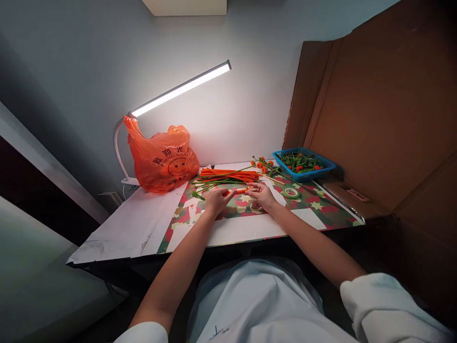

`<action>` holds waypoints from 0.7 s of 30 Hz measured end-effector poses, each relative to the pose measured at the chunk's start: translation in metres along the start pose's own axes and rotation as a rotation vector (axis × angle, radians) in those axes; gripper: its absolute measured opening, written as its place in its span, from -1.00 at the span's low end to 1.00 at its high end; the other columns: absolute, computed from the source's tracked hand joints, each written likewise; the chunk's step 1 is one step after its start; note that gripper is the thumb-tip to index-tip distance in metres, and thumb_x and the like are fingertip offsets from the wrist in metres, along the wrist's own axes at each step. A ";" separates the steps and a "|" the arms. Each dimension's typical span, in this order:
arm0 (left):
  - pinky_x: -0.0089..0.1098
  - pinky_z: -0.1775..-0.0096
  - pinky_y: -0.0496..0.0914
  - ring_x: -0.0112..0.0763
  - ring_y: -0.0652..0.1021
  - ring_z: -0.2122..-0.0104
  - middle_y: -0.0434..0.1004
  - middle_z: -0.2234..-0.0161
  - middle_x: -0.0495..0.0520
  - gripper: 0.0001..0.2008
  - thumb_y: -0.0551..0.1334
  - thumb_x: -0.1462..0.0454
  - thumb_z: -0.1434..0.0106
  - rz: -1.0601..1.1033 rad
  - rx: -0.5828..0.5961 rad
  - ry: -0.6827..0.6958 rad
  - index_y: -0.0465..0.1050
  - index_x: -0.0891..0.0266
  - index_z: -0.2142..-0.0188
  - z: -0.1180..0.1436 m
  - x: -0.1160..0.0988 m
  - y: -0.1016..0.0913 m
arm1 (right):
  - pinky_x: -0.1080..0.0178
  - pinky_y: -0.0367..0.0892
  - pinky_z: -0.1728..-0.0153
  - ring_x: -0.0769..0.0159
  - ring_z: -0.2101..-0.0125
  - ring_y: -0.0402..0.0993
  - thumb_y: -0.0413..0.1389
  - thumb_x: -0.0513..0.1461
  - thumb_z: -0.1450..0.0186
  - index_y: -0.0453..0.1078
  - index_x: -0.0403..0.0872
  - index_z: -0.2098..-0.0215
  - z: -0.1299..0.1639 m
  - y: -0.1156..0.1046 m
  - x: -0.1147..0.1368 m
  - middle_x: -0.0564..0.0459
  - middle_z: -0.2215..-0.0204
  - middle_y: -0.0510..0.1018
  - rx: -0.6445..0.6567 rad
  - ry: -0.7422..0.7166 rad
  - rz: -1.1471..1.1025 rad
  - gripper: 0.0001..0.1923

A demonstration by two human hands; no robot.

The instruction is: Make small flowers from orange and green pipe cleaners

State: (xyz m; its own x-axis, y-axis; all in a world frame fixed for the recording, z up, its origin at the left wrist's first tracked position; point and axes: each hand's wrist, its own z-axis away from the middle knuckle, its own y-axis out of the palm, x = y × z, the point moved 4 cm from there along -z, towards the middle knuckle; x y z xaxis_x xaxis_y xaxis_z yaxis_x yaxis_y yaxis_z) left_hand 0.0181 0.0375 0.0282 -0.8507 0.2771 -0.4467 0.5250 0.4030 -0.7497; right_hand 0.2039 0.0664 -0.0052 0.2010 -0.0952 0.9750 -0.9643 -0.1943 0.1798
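Between both hands stretches a short orange pipe cleaner piece (pixel 242 191), ridged as if coiled or folded. My left hand (pixel 217 200) pinches its left end between thumb and finger. At the other end, my right hand (pixel 263 195) grips it with fingertips that partly cover it. Just beyond the hands lies a bundle of orange pipe cleaners (pixel 228 175), with green stems (pixel 221 182) across its front. To the right of my right hand rests a roll of green tape (pixel 291 193). Orange pompom-like flowers (pixel 264 166) on green stems lie behind it.
A blue basket (pixel 307 176) of green and orange pieces stands at the back right, beside a tall cardboard sheet (pixel 378 105). An orange plastic bag (pixel 164 159) sits at the back left under a lit lamp (pixel 182 88). The table's front edge (pixel 228 244) is close.
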 end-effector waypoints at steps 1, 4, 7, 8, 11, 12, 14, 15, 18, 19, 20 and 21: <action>-0.38 0.47 -0.03 -0.46 0.16 0.60 0.13 0.69 -0.03 -0.49 0.08 -0.07 -0.20 0.004 0.001 -0.002 0.13 0.22 0.69 0.000 0.000 0.000 | 0.27 0.43 0.40 0.32 0.41 0.51 0.37 -0.21 0.12 0.42 -0.09 0.19 0.000 0.000 0.000 0.06 0.45 0.56 -0.005 0.006 -0.008 -0.49; -0.38 0.47 -0.03 -0.46 0.14 0.60 0.10 0.69 -0.04 -0.49 0.08 -0.07 -0.20 0.024 0.006 0.008 0.11 0.21 0.70 0.000 -0.001 0.000 | 0.28 0.44 0.38 0.32 0.38 0.51 0.38 -0.20 0.13 0.41 -0.07 0.22 0.001 0.000 0.001 0.09 0.46 0.54 -0.041 -0.040 0.001 -0.50; -0.38 0.48 -0.03 -0.47 0.12 0.60 0.06 0.69 -0.05 -0.48 0.09 -0.07 -0.19 0.077 0.023 0.017 0.07 0.21 0.70 -0.001 0.000 0.000 | 0.27 0.45 0.36 0.30 0.34 0.51 0.38 -0.15 0.12 0.38 -0.05 0.28 0.002 0.001 0.003 0.09 0.44 0.52 -0.067 -0.135 0.057 -0.54; -0.38 0.48 -0.03 -0.48 0.11 0.60 0.03 0.69 -0.06 -0.47 0.09 -0.07 -0.19 0.106 0.034 0.015 0.06 0.21 0.70 -0.001 0.000 0.001 | 0.25 0.46 0.35 0.29 0.34 0.51 0.37 -0.13 0.10 0.37 -0.05 0.30 0.002 0.002 0.004 0.08 0.43 0.52 -0.067 -0.170 0.081 -0.56; -0.40 0.49 -0.03 -0.51 0.08 0.60 -0.05 0.68 -0.08 -0.44 0.10 -0.11 -0.16 0.215 0.087 -0.006 0.01 0.22 0.71 -0.002 0.002 0.004 | 0.22 0.47 0.30 0.29 0.34 0.50 0.34 -0.06 0.06 0.33 -0.05 0.35 0.002 0.003 0.007 0.07 0.40 0.50 -0.061 -0.285 0.141 -0.59; -0.40 0.50 -0.04 -0.51 0.07 0.60 -0.06 0.68 -0.09 -0.43 0.10 -0.13 -0.15 0.251 0.108 -0.016 0.00 0.21 0.71 -0.002 0.002 0.005 | 0.21 0.47 0.27 0.30 0.34 0.50 0.33 -0.05 0.05 0.32 -0.05 0.36 0.003 0.003 0.008 0.07 0.40 0.50 -0.060 -0.326 0.154 -0.59; -0.40 0.50 -0.05 -0.53 0.06 0.60 -0.08 0.67 -0.10 -0.43 0.10 -0.16 -0.13 0.311 0.159 -0.039 0.02 0.22 0.70 -0.003 0.003 0.007 | 0.20 0.47 0.27 0.30 0.36 0.48 0.32 -0.03 0.02 0.31 -0.05 0.39 0.004 0.003 0.010 0.08 0.42 0.48 -0.056 -0.391 0.178 -0.62; -0.41 0.50 -0.05 -0.53 0.05 0.60 -0.08 0.67 -0.10 -0.43 0.10 -0.17 -0.12 0.333 0.183 -0.051 0.04 0.22 0.70 -0.003 0.002 0.008 | 0.19 0.47 0.29 0.30 0.37 0.48 0.30 -0.03 0.00 0.31 -0.04 0.39 0.005 0.003 0.010 0.09 0.44 0.47 -0.054 -0.415 0.192 -0.63; -0.41 0.50 -0.06 -0.54 0.06 0.61 -0.07 0.67 -0.10 -0.43 0.11 -0.19 -0.09 0.373 0.239 -0.079 0.10 0.22 0.70 -0.004 0.002 0.010 | 0.20 0.46 0.35 0.28 0.39 0.44 0.26 -0.02 -0.06 0.31 -0.03 0.41 0.007 0.004 0.012 0.09 0.47 0.45 -0.056 -0.461 0.240 -0.68; -0.41 0.51 -0.06 -0.54 0.06 0.61 -0.07 0.67 -0.10 -0.42 0.11 -0.20 -0.08 0.382 0.247 -0.085 0.11 0.22 0.70 -0.004 0.002 0.011 | 0.21 0.45 0.37 0.29 0.39 0.43 0.26 -0.02 -0.07 0.30 -0.03 0.42 0.008 0.004 0.013 0.09 0.47 0.44 -0.057 -0.471 0.250 -0.69; -0.42 0.50 -0.05 -0.54 0.06 0.61 -0.07 0.67 -0.10 -0.42 0.11 -0.21 -0.07 0.392 0.253 -0.088 0.12 0.23 0.70 -0.004 0.002 0.011 | 0.22 0.44 0.37 0.29 0.39 0.42 0.25 -0.03 -0.08 0.30 -0.02 0.43 0.009 0.004 0.015 0.09 0.47 0.43 -0.055 -0.480 0.255 -0.70; -0.42 0.50 -0.05 -0.53 0.07 0.61 -0.07 0.67 -0.10 -0.42 0.11 -0.21 -0.06 0.402 0.259 -0.089 0.12 0.23 0.70 -0.004 0.002 0.011 | 0.23 0.43 0.38 0.31 0.40 0.40 0.25 -0.04 -0.09 0.30 -0.02 0.44 0.010 0.005 0.016 0.09 0.48 0.42 -0.050 -0.486 0.253 -0.71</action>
State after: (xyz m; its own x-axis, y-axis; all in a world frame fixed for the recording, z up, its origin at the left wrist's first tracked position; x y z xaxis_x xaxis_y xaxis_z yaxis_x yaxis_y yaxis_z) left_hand 0.0227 0.0458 0.0209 -0.5871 0.2864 -0.7571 0.7978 0.0463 -0.6011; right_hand 0.2044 0.0542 0.0099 0.0067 -0.5749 0.8182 -0.9975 -0.0609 -0.0346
